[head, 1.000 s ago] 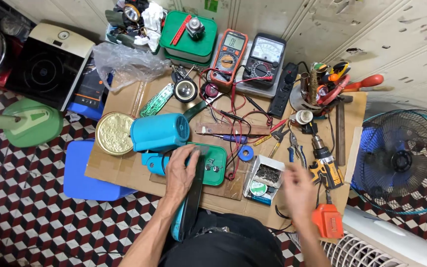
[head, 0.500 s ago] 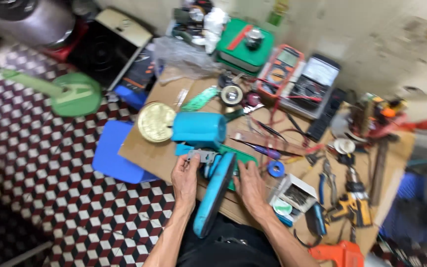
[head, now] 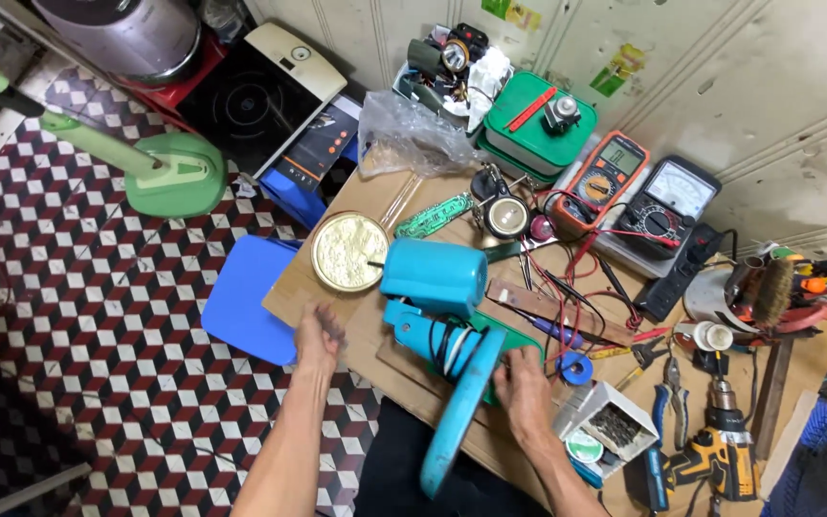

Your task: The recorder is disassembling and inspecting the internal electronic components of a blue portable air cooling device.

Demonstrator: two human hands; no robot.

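Observation:
A blue fan body lies on the wooden board [head: 375, 335]: its motor housing [head: 433, 276] points away from me, and its round base [head: 457, 421] stands on edge toward me. My right hand [head: 525, 394] grips the base's right rim, over a green mat [head: 519, 337]. My left hand [head: 318, 335] rests on the board just left of the fan's neck, fingers loose and holding nothing. A round gold lid [head: 346, 251] lies just beyond the left hand.
Two multimeters [head: 610, 177] with red and black leads sit at the back, beside a green box [head: 538, 124]. Blue tape roll [head: 574, 368], white screw box [head: 605, 421], pliers [head: 667, 383] and drill [head: 720, 455] crowd the right. A green fan stand [head: 174, 177] and blue stool [head: 246, 297] stand left.
My left hand has let go of the blue fan base and moved left onto the board. The right hand stays on the base. The camera view has shifted left.

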